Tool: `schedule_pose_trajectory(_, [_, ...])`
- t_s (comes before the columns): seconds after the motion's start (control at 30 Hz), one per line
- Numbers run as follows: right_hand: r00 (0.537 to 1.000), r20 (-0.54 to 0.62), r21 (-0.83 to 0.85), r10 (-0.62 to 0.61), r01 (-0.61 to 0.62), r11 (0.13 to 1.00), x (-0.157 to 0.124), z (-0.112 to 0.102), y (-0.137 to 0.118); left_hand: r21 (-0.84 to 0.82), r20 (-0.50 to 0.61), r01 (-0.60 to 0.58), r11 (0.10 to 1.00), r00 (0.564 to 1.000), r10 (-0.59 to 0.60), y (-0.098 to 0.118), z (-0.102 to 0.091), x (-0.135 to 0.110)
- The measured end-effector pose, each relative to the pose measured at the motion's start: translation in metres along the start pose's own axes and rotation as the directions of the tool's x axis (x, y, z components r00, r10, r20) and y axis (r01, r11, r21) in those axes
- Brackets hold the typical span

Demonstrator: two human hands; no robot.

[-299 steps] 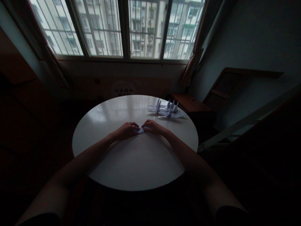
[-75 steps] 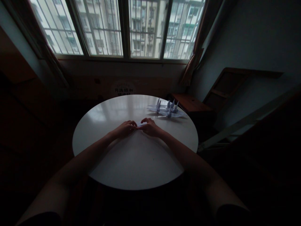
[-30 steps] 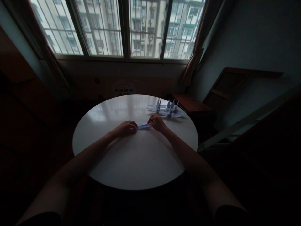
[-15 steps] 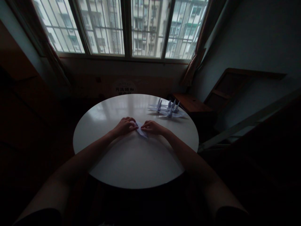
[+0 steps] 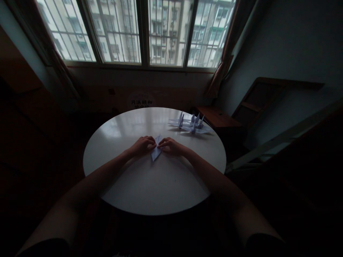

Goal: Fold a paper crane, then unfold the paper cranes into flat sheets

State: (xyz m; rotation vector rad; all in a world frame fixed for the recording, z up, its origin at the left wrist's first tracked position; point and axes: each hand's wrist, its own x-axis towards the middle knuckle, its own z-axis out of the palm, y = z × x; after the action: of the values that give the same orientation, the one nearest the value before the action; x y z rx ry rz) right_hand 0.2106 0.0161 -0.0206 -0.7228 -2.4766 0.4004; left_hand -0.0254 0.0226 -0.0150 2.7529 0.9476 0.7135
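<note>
A folded sheet of pale paper (image 5: 155, 153), narrow and diamond-shaped, lies on the round white table (image 5: 152, 189) between my hands. My left hand (image 5: 144, 145) grips its left edge near the middle, fingers bent and thumb close to the centre line. From the other side my right hand (image 5: 170, 146) pinches the right edge, its fingertips almost meeting the left ones. One point of the paper faces me and the other points toward the window. Both hands cover part of the paper's middle.
Several folded paper cranes (image 5: 193, 128) stand together at the table's far right. Beyond the table are a barred window (image 5: 144, 35) and a brown wooden piece of furniture (image 5: 219, 117). A pale slanting rail (image 5: 268, 150) runs along the right.
The folded paper has turned on the tabletop: its near point has swung from the right to slightly left. Both hands have shifted a little with it. The cranes stay put.
</note>
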Motion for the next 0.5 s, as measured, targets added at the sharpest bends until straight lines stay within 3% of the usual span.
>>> schedule_pose_trajectory(0.13, [1.000,-0.008,-0.050,0.021,-0.022,0.999,0.001,0.000,-0.003,0.083,0.002,0.047,0.995,0.999,-0.047,0.010,-0.002,-0.003])
schedule_pose_trajectory(0.27, [0.999,-0.012,-0.106,0.042,-0.043,0.993,0.002,-0.004,-0.011,0.140,0.085,0.052,0.989,0.994,-0.065,0.009,-0.004,-0.005])
schedule_pose_trajectory(0.5, [0.997,-0.003,-0.132,0.072,-0.072,0.989,0.002,-0.013,-0.017,0.081,0.160,-0.062,0.995,0.986,0.048,-0.001,-0.006,0.000])
